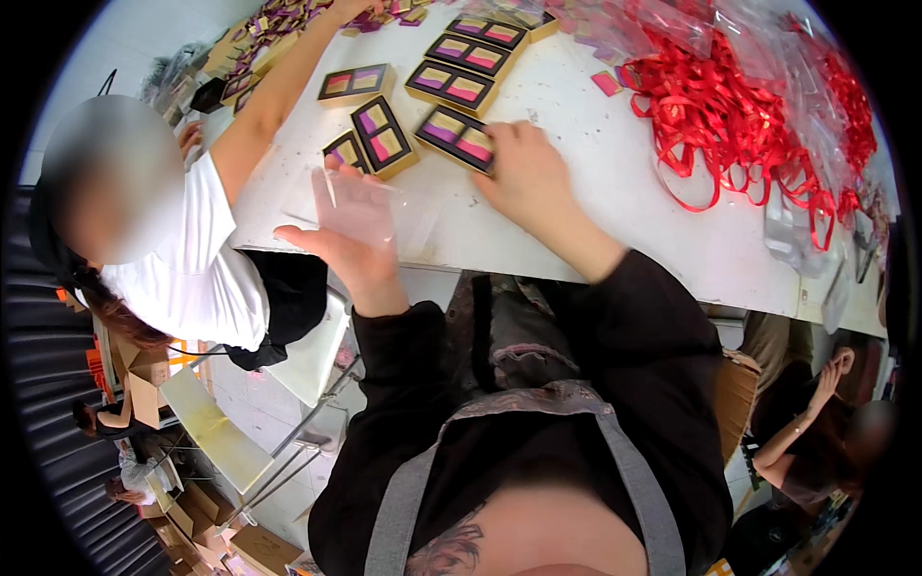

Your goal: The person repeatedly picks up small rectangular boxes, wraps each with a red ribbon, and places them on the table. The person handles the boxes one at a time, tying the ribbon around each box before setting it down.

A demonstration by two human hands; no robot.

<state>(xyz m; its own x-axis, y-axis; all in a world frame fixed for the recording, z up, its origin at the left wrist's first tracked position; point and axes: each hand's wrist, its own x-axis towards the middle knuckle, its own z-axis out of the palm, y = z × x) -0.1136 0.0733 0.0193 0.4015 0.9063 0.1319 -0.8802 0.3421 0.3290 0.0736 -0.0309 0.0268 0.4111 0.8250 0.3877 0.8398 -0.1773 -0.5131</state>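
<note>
My left hand (357,261) is palm up near the table's front edge, its thumb stretched out to the left. A clear plastic sleeve (411,219) lies across its palm and fingers, held there. With my right hand (528,173) I grip the right end of a small gold-edged box (453,134), which has a black inset and two wrapped pieces, one purple and gold, one pink and gold. Two similar boxes, one upright to view (382,136) and one partly hidden (344,150), sit just beyond my left fingers.
More filled boxes (451,84) stand in a row farther back, with a single box (355,84) to their left. Red ribbons (706,106) and clear plastic bags heap at the right. A co-worker (182,259) at my left reaches across the white table (615,226) toward scattered small pieces (279,29).
</note>
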